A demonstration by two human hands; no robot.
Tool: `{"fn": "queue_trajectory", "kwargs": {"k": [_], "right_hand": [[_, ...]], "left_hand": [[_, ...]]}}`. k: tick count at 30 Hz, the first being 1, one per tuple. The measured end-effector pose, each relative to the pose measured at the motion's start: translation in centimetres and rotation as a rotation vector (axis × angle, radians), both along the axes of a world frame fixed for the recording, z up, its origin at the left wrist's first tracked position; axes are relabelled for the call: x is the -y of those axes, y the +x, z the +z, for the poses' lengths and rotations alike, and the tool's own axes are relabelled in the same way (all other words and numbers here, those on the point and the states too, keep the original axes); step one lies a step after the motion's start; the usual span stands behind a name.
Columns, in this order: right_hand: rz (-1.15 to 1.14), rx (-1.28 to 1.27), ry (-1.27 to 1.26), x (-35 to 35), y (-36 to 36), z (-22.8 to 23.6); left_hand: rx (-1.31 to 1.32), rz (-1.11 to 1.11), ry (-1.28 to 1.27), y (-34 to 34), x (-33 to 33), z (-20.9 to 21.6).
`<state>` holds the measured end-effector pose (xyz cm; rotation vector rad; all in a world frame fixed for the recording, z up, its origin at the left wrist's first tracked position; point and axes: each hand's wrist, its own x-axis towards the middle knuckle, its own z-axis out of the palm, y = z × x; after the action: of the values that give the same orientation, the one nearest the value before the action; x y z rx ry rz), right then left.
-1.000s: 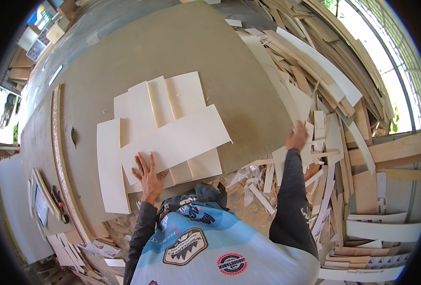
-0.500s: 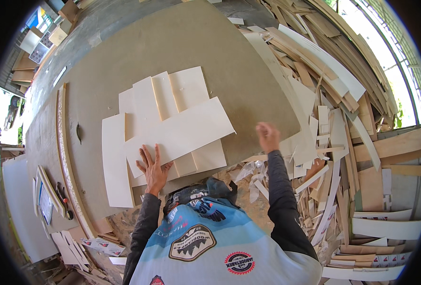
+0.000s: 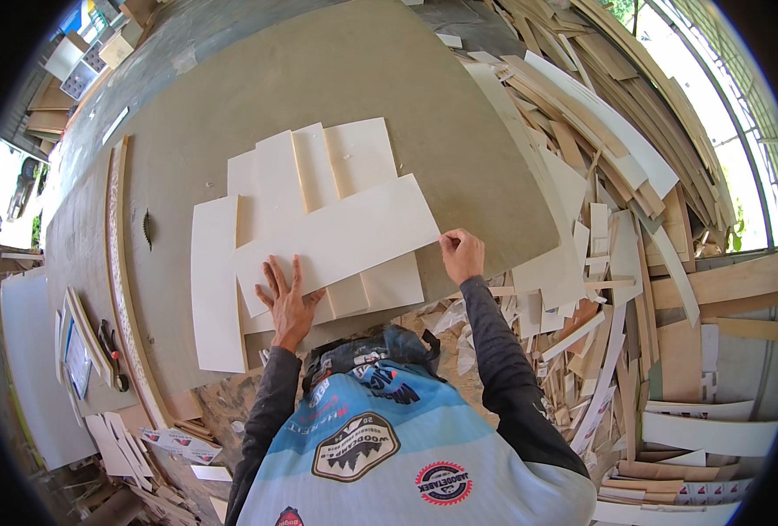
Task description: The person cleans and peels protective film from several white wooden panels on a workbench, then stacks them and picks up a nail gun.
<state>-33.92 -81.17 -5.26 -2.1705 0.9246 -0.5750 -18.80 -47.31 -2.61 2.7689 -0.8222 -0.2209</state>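
A long pale plywood strip [image 3: 336,238] lies across stacked panels [image 3: 319,167] on the grey surface [image 3: 459,114], left hand [image 3: 285,298] flat and released, right hand [image 3: 462,255] pinching its end; it could slide and scatter them.

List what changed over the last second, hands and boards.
The right hand came in from the scrap pile on the right and took hold of the right end of the top board. The left hand stayed spread flat on that board's left end; the boards under it kept their places.
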Motion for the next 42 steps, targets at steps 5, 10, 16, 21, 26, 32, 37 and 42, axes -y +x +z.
{"fn": "queue_trajectory", "kwargs": {"k": [5,10,16,21,26,32,37,42], "right_hand": [[-0.009,-0.114,-0.174,-0.5,0.8,0.7],[0.026,-0.277,-0.412,-2.0,1.7,2.4],[0.232,-0.100,-0.347,-3.5,1.1,0.9],[0.214,-0.025,-0.086,-4.5,-0.7,1.2],[-0.043,0.068,-0.114,-1.1,-0.5,0.6],[0.092,-0.040,-0.134,0.3,0.3,1.0],[0.142,-0.253,-0.329,0.5,1.1,1.9],[0.199,-0.413,-0.528,0.1,2.0,1.6]], "left_hand": [[-0.005,-0.001,-0.014,0.1,0.1,0.0],[0.000,0.010,-0.021,-0.1,0.1,-0.1],[-0.009,0.018,-0.031,-0.1,0.3,-0.1],[-0.015,0.024,-0.037,-0.2,0.0,-0.1],[0.001,0.007,-0.050,-0.2,0.2,-0.1],[0.010,0.011,-0.037,-0.1,0.1,-0.3],[0.017,0.011,-0.063,-0.3,0.2,-0.1],[0.028,0.007,-0.066,-0.2,0.3,0.0]]}}
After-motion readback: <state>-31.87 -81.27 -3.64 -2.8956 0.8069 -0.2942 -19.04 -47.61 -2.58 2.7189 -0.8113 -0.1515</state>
